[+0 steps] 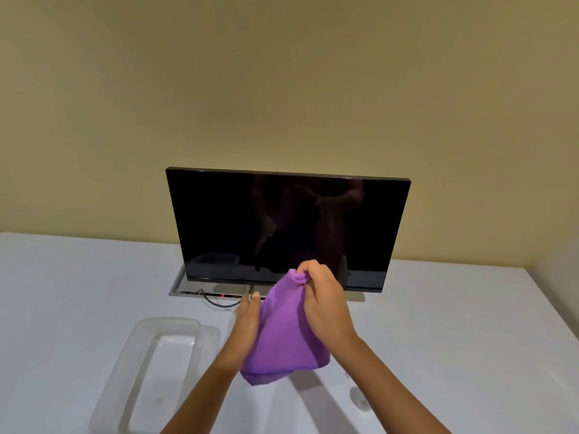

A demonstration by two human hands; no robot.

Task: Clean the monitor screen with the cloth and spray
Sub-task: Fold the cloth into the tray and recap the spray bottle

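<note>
A black monitor [282, 227] stands switched off on a white table [454, 324] against the wall. In front of its lower edge I hold up a purple cloth [283, 333]. My right hand [322, 305] pinches the cloth's top corner between thumb and fingers. My left hand [247, 321] lies along the cloth's left side with its fingers straight, and the cloth hangs over it. No spray bottle is in view.
A clear plastic tray [138, 364] lies on the table at the lower left. A dark cable [216, 303] runs from the monitor's silver base [178, 288]. A small clear object [360, 399] sits beside my right forearm.
</note>
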